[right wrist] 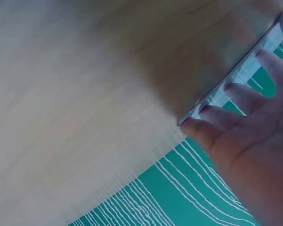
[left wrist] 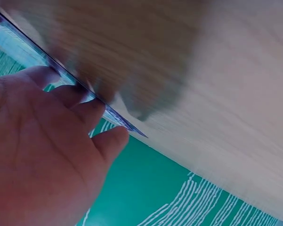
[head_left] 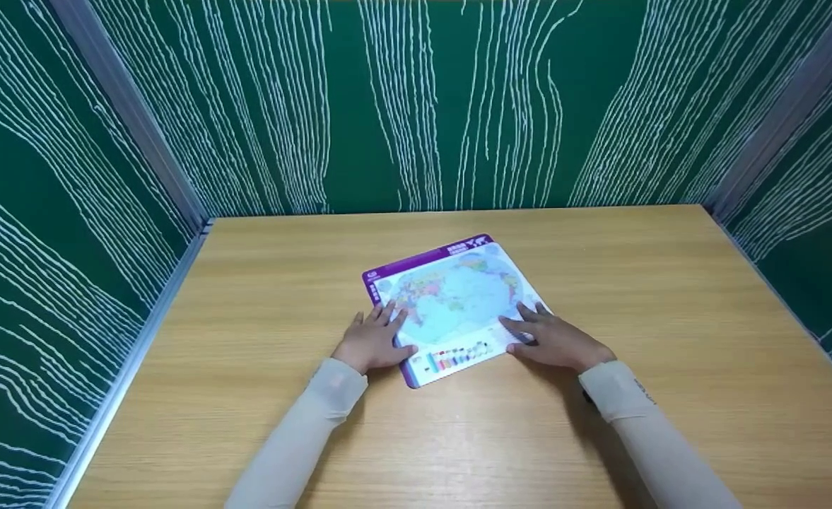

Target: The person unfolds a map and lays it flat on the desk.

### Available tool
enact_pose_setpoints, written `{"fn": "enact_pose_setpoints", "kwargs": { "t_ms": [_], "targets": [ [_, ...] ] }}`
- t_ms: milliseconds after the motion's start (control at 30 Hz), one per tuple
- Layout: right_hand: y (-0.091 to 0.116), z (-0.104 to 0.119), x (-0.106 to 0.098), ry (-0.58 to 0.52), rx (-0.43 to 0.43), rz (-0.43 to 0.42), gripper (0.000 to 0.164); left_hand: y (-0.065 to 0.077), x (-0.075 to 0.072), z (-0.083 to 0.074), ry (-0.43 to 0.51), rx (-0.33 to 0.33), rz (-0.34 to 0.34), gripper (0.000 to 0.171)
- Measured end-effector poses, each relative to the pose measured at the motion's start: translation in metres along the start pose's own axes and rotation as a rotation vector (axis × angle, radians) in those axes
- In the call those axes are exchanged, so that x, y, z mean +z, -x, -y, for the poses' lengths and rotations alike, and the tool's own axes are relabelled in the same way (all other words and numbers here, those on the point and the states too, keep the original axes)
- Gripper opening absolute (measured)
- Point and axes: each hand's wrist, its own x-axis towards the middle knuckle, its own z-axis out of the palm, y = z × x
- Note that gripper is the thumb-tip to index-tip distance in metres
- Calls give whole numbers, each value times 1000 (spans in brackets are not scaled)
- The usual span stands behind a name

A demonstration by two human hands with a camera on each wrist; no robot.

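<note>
A thin, flat world map [head_left: 458, 300] with a purple top band and rounded corners lies slightly turned on the wooden table. At its left edge, my left hand [head_left: 373, 341] rests with fingers spread, the thumb over the lower left part. My right hand [head_left: 557, 339] touches the right edge, fingers spread over the lower right corner area. In the left wrist view, the fingertips of the left hand [left wrist: 42, 146] meet the map's thin edge [left wrist: 115, 114]. The right wrist view shows the right hand's fingertips [right wrist: 230, 86] along the opposite edge. Part of the map's border is hidden by the hands.
The wooden table [head_left: 281, 268] extends around the map on all sides. Green panels with white wavy lines [head_left: 451, 106] stand behind it and at both sides, with grey posts [head_left: 133, 106] at the corners. A pale metal rail [head_left: 140, 353] runs along the left edge.
</note>
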Motion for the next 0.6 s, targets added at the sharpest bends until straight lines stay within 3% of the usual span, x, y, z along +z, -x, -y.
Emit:
{"fn": "enact_pose_setpoints", "kwargs": {
  "t_ms": [600],
  "targets": [
    [-13, -19, -12, -68, 32, 71, 69, 11, 2, -27, -18, -103, 22, 81]
  ]
}}
